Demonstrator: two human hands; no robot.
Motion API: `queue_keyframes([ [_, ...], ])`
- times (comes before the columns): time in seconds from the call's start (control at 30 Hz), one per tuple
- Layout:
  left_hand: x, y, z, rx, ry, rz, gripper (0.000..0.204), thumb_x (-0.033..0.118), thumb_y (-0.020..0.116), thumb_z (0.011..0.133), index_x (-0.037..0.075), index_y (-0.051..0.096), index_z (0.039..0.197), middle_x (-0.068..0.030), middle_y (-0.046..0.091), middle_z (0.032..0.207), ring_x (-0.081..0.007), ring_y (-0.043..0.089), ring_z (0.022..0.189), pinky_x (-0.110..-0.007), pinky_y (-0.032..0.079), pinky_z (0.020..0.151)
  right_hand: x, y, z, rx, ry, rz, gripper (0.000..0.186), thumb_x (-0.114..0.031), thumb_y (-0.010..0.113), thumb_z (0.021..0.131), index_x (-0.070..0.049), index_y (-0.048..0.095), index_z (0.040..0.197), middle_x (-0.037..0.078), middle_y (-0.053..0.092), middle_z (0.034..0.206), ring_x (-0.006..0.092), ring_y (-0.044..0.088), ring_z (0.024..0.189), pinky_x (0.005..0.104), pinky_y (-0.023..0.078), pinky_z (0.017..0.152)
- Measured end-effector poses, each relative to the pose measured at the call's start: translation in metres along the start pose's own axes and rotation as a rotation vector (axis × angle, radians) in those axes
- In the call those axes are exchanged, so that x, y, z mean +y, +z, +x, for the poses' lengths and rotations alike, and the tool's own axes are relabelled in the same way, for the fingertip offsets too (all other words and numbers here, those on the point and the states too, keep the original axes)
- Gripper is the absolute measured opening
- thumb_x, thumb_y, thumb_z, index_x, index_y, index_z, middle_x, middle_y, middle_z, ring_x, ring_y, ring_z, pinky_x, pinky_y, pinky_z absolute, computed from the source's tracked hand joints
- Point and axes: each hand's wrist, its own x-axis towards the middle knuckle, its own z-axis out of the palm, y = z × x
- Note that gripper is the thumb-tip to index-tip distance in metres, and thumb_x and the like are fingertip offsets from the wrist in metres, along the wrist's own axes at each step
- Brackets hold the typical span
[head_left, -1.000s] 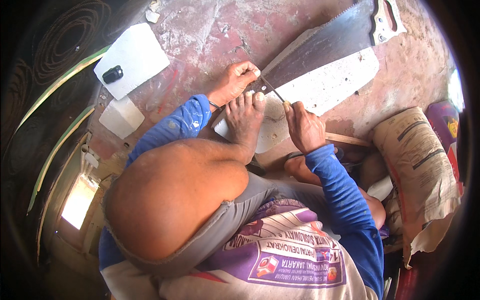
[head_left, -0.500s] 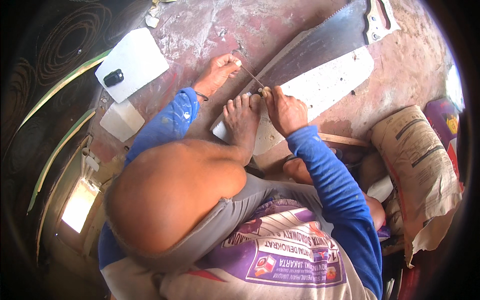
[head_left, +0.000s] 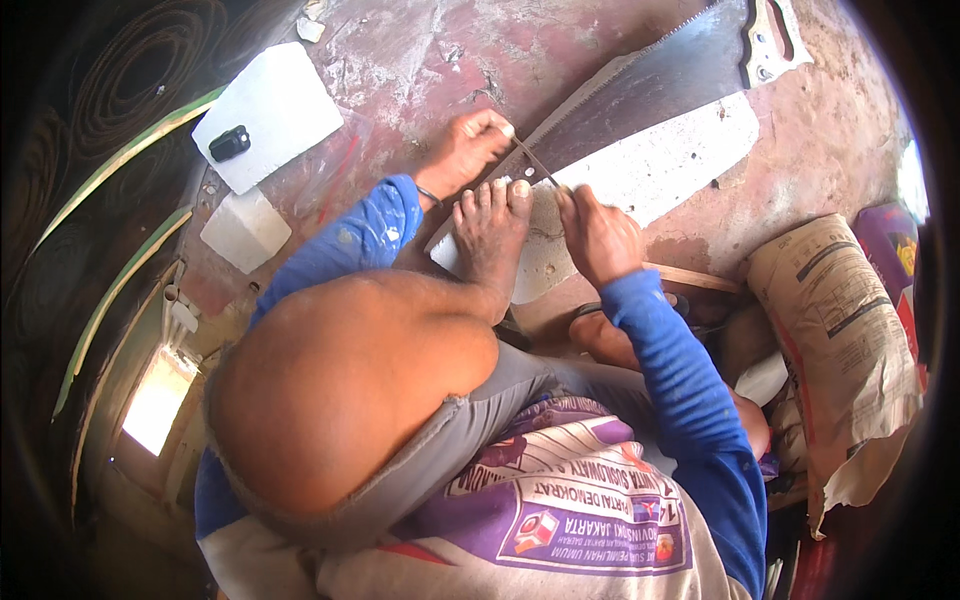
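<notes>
My left hand (head_left: 463, 150) pinches the far tip of a thin metal file (head_left: 535, 166), and my right hand (head_left: 598, 236) grips its near end. The file lies across the toothed edge of a long handsaw blade (head_left: 650, 85), whose pale handle (head_left: 770, 35) is at the top right. The saw rests on a white slab (head_left: 670, 160). My bare foot (head_left: 490, 235) presses down on the slab's near end, between my two hands. My raised knee hides the near part of the slab.
A white board (head_left: 285, 100) with a small black object (head_left: 229, 143) on it lies at upper left, and a smaller white block (head_left: 245, 230) sits below it. A brown paper sack (head_left: 840, 330) stands at right. A wooden stick (head_left: 690, 278) lies beside my right wrist.
Both hands slid the file away to the left across the saw's teeth, then drew it back toward the right. The foot stayed on the slab.
</notes>
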Motion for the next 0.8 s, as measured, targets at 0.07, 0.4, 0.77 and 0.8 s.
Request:
queue_keyframes([
  [0.07,-0.005,-0.026,0.019,0.008,-0.061,0.048,0.015,0.023,0.066,0.098,0.009,0.069,0.102,0.0014,0.067,0.093,-0.0087,0.063,0.088,-0.027,0.051,0.078,-0.013,0.007,0.026,0.023,0.028,-0.063,0.029,-0.037,0.054,0.103,-0.009,0.057,0.097,0.022,0.066,0.067,0.0429,0.068,0.069,0.0518,0.053,0.062],
  [0.4,0.011,0.007,-0.009,-0.074,-0.05,0.088,0.018,0.022,0.064,0.099,0.005,0.068,0.099,0.0035,0.063,0.087,-0.0062,0.057,0.083,-0.027,0.048,0.075,0.006,-0.008,-0.016,-0.044,0.067,-0.029,0.031,-0.037,0.052,0.103,-0.007,0.056,0.1,0.023,0.067,0.066,0.0427,0.069,0.064,0.0536,0.054,0.061],
  [0.77,-0.006,-0.034,0.024,0.048,-0.071,0.075,0.017,0.024,0.066,0.099,0.008,0.069,0.103,0.0023,0.068,0.092,-0.0081,0.063,0.088,-0.026,0.051,0.077,-0.012,0.01,0.033,0.024,-0.018,-0.046,0.031,-0.039,0.05,0.103,-0.009,0.057,0.1,0.023,0.068,0.068,0.043,0.069,0.067,0.0523,0.054,0.062],
  [0.8,-0.001,-0.037,0.024,0.064,-0.089,0.074,0.015,0.022,0.067,0.098,0.008,0.068,0.102,0.0026,0.066,0.092,-0.007,0.06,0.084,-0.027,0.05,0.076,-0.015,0.009,0.039,-0.015,-0.003,-0.064,0.032,-0.039,0.05,0.103,-0.008,0.056,0.099,0.022,0.069,0.069,0.0424,0.07,0.067,0.0522,0.055,0.064],
])
